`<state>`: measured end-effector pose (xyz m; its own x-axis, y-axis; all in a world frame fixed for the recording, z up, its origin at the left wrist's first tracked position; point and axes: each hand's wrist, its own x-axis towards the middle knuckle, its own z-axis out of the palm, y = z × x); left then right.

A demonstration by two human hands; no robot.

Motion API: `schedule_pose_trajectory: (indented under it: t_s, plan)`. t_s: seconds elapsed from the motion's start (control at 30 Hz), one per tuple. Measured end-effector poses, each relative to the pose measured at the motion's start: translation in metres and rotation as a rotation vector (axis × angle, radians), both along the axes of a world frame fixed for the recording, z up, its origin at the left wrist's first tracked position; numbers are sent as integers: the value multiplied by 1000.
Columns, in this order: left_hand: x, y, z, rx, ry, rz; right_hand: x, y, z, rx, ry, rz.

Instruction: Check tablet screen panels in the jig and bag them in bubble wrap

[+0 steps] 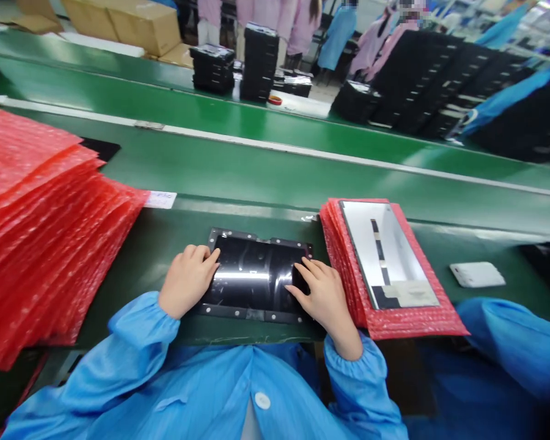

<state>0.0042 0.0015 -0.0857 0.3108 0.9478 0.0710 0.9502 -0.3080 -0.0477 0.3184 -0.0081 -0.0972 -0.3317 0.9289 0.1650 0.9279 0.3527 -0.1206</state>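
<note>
A glossy black display panel [252,275] lies face up in a dark frame with round studs [237,313] along its edges, on the green bench in front of me. My left hand [189,278] holds the panel's left edge, its fingertips on the upper left corner. At the opposite edge, my right hand [321,296] grips the panel with thumb and fingers apart on its surface. Right of the frame, another display panel [396,250] rests with its silvery back up on a stack of red bubble-wrap bags [343,269].
A tall pile of red bubble-wrap bags [41,244] leans at the left. A white device [476,274] lies at the right, near a blue sleeve [513,336]. Beyond the green conveyor [275,137] stand black tray stacks [259,61], cardboard boxes [137,27] and several people.
</note>
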Motion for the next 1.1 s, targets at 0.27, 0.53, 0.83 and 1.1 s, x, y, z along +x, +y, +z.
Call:
schedule_pose_trajectory:
  t_s: [0.27, 0.53, 0.83, 1.1]
  plan:
    - [-32, -1, -32, -151, -127, -183, 2, -10, 10, -169, -3, -20]
    - [-33, -8, -29, -275, -163, -88, 1, -10, 14, -166, -127, -3]
    - [-4, -22, -37, -141, -268, 57, -72, 33, 8, -7, 8, 204]
    - [3, -15, -41, -144, -741, 231, -84, 47, 3, 178, 223, 197]
